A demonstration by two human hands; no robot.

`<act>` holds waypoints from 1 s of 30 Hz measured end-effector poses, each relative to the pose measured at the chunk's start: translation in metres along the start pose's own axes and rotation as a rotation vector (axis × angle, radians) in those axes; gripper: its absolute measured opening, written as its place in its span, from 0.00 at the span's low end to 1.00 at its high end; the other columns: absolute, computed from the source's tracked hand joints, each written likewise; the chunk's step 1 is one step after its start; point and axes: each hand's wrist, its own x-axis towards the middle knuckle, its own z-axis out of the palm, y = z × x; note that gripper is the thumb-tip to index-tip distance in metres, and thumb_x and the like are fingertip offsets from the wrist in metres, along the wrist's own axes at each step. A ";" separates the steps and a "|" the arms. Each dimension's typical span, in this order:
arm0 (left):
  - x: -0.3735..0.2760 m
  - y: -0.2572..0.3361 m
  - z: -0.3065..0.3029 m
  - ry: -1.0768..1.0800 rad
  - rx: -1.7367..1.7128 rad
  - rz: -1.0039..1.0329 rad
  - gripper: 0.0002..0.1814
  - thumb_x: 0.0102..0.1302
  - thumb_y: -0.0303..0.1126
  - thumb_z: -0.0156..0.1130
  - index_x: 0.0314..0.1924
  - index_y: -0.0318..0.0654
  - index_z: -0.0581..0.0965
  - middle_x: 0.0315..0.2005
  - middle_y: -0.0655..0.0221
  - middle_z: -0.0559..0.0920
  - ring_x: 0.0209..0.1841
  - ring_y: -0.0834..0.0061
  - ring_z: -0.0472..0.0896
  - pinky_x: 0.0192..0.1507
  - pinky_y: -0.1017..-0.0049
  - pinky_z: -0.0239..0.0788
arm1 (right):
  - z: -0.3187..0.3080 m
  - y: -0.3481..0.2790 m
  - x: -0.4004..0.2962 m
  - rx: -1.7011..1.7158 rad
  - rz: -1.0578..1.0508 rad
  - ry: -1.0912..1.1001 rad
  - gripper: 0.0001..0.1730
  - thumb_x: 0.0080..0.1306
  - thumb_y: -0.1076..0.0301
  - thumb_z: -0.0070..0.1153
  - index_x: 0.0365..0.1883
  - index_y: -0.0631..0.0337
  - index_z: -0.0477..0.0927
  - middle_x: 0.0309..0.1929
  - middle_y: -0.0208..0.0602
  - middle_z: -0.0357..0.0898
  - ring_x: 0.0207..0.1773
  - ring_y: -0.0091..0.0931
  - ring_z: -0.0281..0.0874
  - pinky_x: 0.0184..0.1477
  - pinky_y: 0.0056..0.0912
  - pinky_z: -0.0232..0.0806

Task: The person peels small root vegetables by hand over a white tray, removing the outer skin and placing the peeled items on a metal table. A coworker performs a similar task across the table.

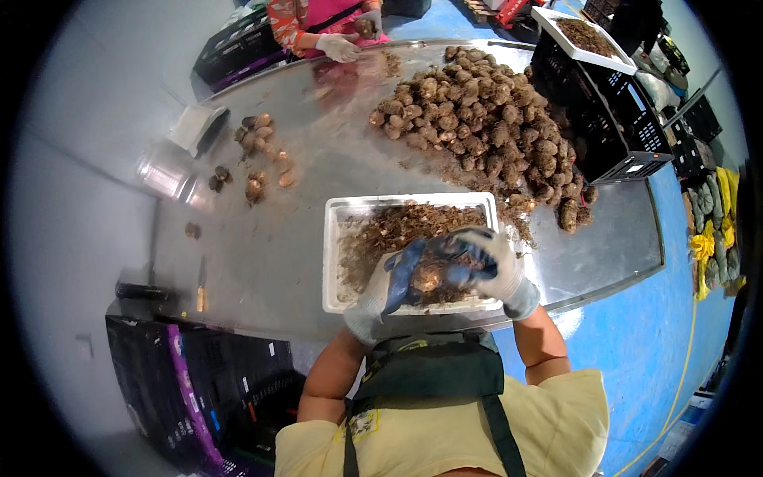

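Note:
Both my hands wear pale knit gloves with blue coated palms and are over a white foam tray (329, 256) full of brown fibrous peelings (381, 232). My left hand (398, 280) is closed around a rough brown taro corm (428, 276), whose cut or scraped face looks pale orange. The fingers of my right hand (483, 259) curl at the corm's upper right side; they are blurred, and a dark thing under them is too unclear to name. Beyond the tray lies a large heap of hairy taro corms (477, 113).
On the metal table (268, 256), a knife (201, 292) and several loose corms (259, 134) lie at left. A black crate (626, 119) stands at right with a second foam tray (584, 42). Across the table is a person in gloves (340, 45). Dark crates (208, 369) stand lower left.

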 end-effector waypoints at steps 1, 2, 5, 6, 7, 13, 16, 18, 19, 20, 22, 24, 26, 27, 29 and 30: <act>0.001 -0.001 0.001 0.005 -0.003 0.035 0.21 0.71 0.44 0.50 0.49 0.32 0.75 0.33 0.71 0.79 0.33 0.80 0.77 0.36 0.77 0.72 | -0.006 -0.008 -0.002 -0.107 -0.129 0.015 0.29 0.52 0.54 0.60 0.51 0.59 0.75 0.47 0.50 0.75 0.49 0.44 0.74 0.53 0.46 0.65; -0.003 -0.008 -0.001 -0.013 -0.211 0.029 0.21 0.71 0.44 0.49 0.51 0.33 0.74 0.37 0.69 0.79 0.35 0.78 0.78 0.37 0.76 0.73 | -0.005 -0.020 -0.005 -0.167 -0.010 -0.193 0.33 0.54 0.42 0.54 0.55 0.51 0.74 0.60 0.51 0.65 0.61 0.49 0.62 0.61 0.54 0.54; -0.009 -0.012 0.006 -0.085 -0.715 -0.018 0.22 0.72 0.44 0.45 0.55 0.34 0.70 0.43 0.64 0.78 0.39 0.73 0.79 0.39 0.72 0.75 | 0.025 -0.006 -0.022 -0.384 -0.161 -0.198 0.26 0.55 0.48 0.57 0.52 0.42 0.74 0.63 0.44 0.61 0.65 0.46 0.57 0.65 0.53 0.52; -0.008 -0.002 0.012 -0.070 -0.704 -0.019 0.23 0.73 0.46 0.42 0.55 0.34 0.70 0.42 0.62 0.79 0.39 0.71 0.80 0.39 0.72 0.75 | 0.040 0.007 -0.032 -0.349 -0.158 -0.081 0.23 0.55 0.54 0.59 0.50 0.43 0.74 0.63 0.43 0.62 0.66 0.45 0.57 0.65 0.51 0.52; -0.008 0.007 0.018 -0.055 -0.704 -0.024 0.24 0.74 0.47 0.39 0.55 0.34 0.70 0.41 0.60 0.80 0.38 0.70 0.81 0.38 0.72 0.76 | 0.048 0.017 -0.033 -0.350 -0.186 -0.072 0.24 0.55 0.52 0.58 0.51 0.43 0.73 0.62 0.42 0.62 0.66 0.43 0.57 0.66 0.51 0.51; -0.010 -0.003 0.023 0.078 -0.078 0.211 0.23 0.75 0.44 0.37 0.48 0.32 0.74 0.36 0.65 0.81 0.37 0.74 0.80 0.42 0.75 0.72 | 0.063 0.030 -0.033 -0.184 -0.110 0.028 0.30 0.55 0.55 0.56 0.57 0.51 0.68 0.60 0.45 0.63 0.64 0.42 0.62 0.63 0.49 0.54; -0.008 -0.010 0.021 0.062 -0.087 0.195 0.23 0.75 0.44 0.36 0.45 0.32 0.75 0.34 0.67 0.81 0.36 0.75 0.79 0.42 0.75 0.70 | 0.060 0.026 -0.034 -0.183 0.032 0.067 0.32 0.54 0.59 0.56 0.59 0.52 0.66 0.60 0.47 0.63 0.63 0.43 0.62 0.62 0.49 0.54; -0.008 -0.018 0.019 0.088 -0.099 0.239 0.20 0.72 0.44 0.45 0.45 0.33 0.75 0.34 0.66 0.80 0.36 0.73 0.78 0.41 0.74 0.70 | 0.054 0.022 -0.032 -0.168 0.167 0.097 0.33 0.53 0.62 0.56 0.59 0.54 0.65 0.61 0.48 0.62 0.62 0.44 0.63 0.61 0.48 0.54; -0.011 -0.023 0.014 0.115 -0.080 0.274 0.19 0.70 0.43 0.49 0.45 0.33 0.75 0.34 0.65 0.79 0.36 0.72 0.78 0.41 0.73 0.70 | 0.049 0.016 -0.030 -0.181 0.207 0.168 0.33 0.52 0.63 0.57 0.58 0.55 0.66 0.59 0.50 0.65 0.60 0.44 0.65 0.60 0.50 0.55; -0.007 -0.029 0.014 0.136 -0.023 0.329 0.18 0.68 0.43 0.54 0.45 0.33 0.75 0.34 0.65 0.79 0.37 0.71 0.78 0.41 0.73 0.70 | 0.039 0.018 -0.022 -0.123 0.268 0.149 0.31 0.51 0.65 0.57 0.56 0.58 0.68 0.53 0.51 0.70 0.55 0.44 0.69 0.57 0.47 0.59; -0.006 -0.020 0.013 0.140 0.235 0.505 0.21 0.66 0.46 0.57 0.46 0.34 0.75 0.35 0.65 0.79 0.37 0.71 0.78 0.41 0.71 0.71 | 0.027 0.020 -0.024 -0.074 0.270 0.186 0.30 0.45 0.73 0.58 0.51 0.61 0.73 0.50 0.49 0.72 0.51 0.45 0.71 0.55 0.44 0.63; -0.007 -0.009 0.013 0.116 0.200 0.423 0.21 0.66 0.47 0.56 0.46 0.34 0.75 0.36 0.65 0.80 0.39 0.71 0.79 0.41 0.71 0.71 | 0.032 0.020 -0.031 -0.171 0.171 0.360 0.27 0.48 0.70 0.60 0.51 0.62 0.75 0.46 0.52 0.75 0.48 0.42 0.73 0.55 0.42 0.63; -0.012 -0.013 0.007 0.080 -0.010 0.265 0.19 0.69 0.43 0.53 0.48 0.33 0.74 0.38 0.64 0.80 0.41 0.70 0.80 0.43 0.71 0.72 | 0.030 0.019 -0.031 -0.019 0.322 0.304 0.29 0.48 0.76 0.59 0.53 0.60 0.74 0.49 0.53 0.74 0.52 0.44 0.72 0.56 0.43 0.64; -0.010 -0.015 0.007 0.090 0.003 0.279 0.19 0.71 0.42 0.50 0.49 0.33 0.74 0.40 0.64 0.80 0.42 0.72 0.79 0.44 0.72 0.72 | 0.031 0.027 -0.028 -0.015 0.317 0.235 0.30 0.49 0.78 0.58 0.54 0.61 0.72 0.50 0.53 0.74 0.54 0.45 0.71 0.56 0.43 0.64; -0.006 -0.032 0.003 0.194 0.274 0.482 0.18 0.73 0.41 0.45 0.50 0.33 0.73 0.42 0.64 0.79 0.43 0.75 0.79 0.44 0.75 0.73 | 0.033 0.025 -0.025 0.119 0.236 0.194 0.31 0.49 0.77 0.59 0.55 0.61 0.71 0.50 0.51 0.74 0.54 0.45 0.71 0.57 0.43 0.63; -0.003 -0.039 0.003 0.273 0.435 0.605 0.19 0.74 0.40 0.43 0.51 0.33 0.73 0.43 0.64 0.79 0.44 0.76 0.78 0.45 0.76 0.73 | 0.032 0.017 -0.024 0.038 0.204 0.179 0.31 0.49 0.74 0.60 0.55 0.59 0.71 0.49 0.49 0.75 0.54 0.44 0.71 0.58 0.42 0.62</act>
